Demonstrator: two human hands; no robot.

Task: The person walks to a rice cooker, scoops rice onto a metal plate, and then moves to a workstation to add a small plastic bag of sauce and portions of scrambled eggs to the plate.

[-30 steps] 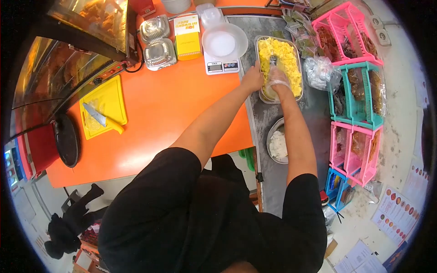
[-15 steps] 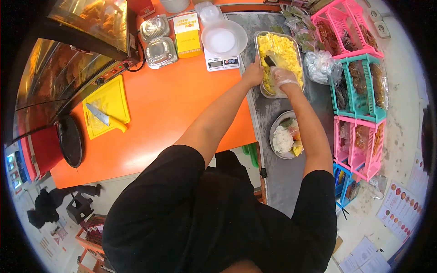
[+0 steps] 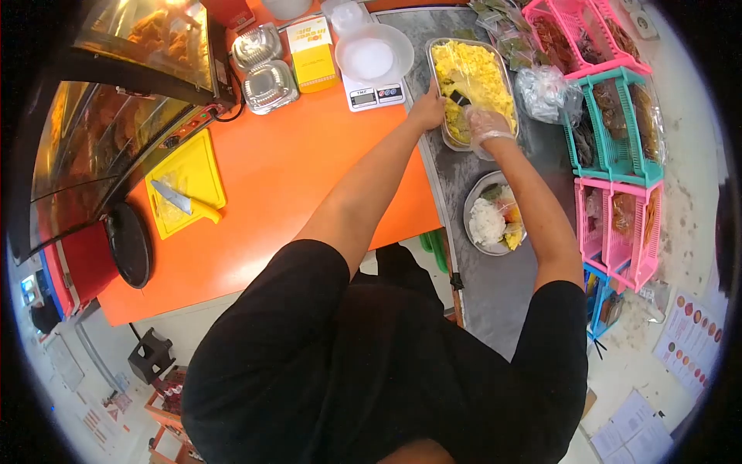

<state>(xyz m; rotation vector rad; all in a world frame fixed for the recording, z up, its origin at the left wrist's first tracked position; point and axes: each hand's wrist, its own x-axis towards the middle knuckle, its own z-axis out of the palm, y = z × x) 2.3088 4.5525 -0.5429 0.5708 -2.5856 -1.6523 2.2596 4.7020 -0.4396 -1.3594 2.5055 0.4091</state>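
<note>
A clear rectangular plastic container (image 3: 457, 145) full of yellow chopped food, which looks like scrambled egg, stands on the grey counter. My left hand (image 3: 428, 110) grips its left rim. Inside a clear plastic glove, my right hand (image 3: 490, 125) is over the container's lower right part with its fingers curled. A dark utensil (image 3: 459, 98) lies in the food just left of those fingers; its other end is hidden by the glove. Closer to me, a round metal plate (image 3: 473, 241) holds white rice (image 3: 487, 222), some yellow food and other pieces partly covered by my right forearm.
Pink and teal baskets (image 3: 618, 158) with packets line the right side, beside a clear plastic bag bundle (image 3: 545, 94). On the orange table are a kitchen scale (image 3: 376, 96) bearing a bowl, a yellow cutting board (image 3: 166, 219) with a knife (image 3: 174, 196), and clear lidded boxes (image 3: 270, 87).
My right hand has shifted slightly right and up over the yellow food, and the dark utensil has moved a little with it. My left hand stays on the rim. The whole view has shifted slightly.
</note>
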